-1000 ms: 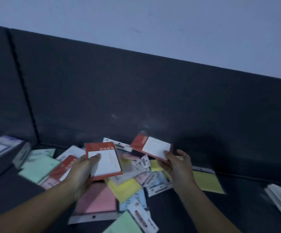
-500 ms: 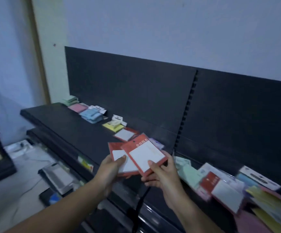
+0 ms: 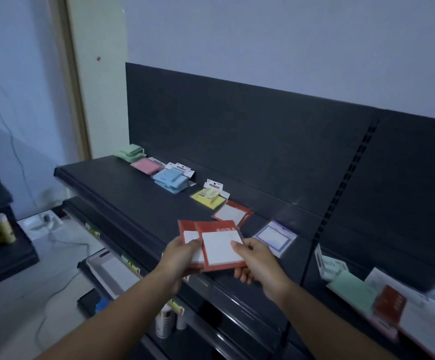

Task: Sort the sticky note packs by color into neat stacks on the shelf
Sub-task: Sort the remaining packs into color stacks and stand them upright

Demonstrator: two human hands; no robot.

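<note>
Two red-bordered sticky note packs are held fanned together above the shelf's front edge, the front red pack [image 3: 221,249] lapping over the rear red pack [image 3: 187,229]. The right hand [image 3: 259,263] pinches the front one, thumb on its white face and fingers beneath. The left hand [image 3: 180,258] pinches the rear one the same way, so each hand is closed on a pack. Just beyond the grip, toward the back panel, the red stack [image 3: 233,213] lies on the shelf [image 3: 122,189], looking a little askew. Close beyond and to the right is a purple-bordered pack [image 3: 275,237]. Farther beyond and to the left run the yellow stack [image 3: 208,200], blue stack [image 3: 171,179], pink stack [image 3: 147,165] and green stack [image 3: 130,152]. The unsorted pile [image 3: 354,289] lies well off to the right. The likely trouble is the overlap: set down together, the slick packs could slide apart and land crooked, worsening the red stack's skew. A careless reach could also nudge the purple-bordered pack or the yellow stack.
</note>
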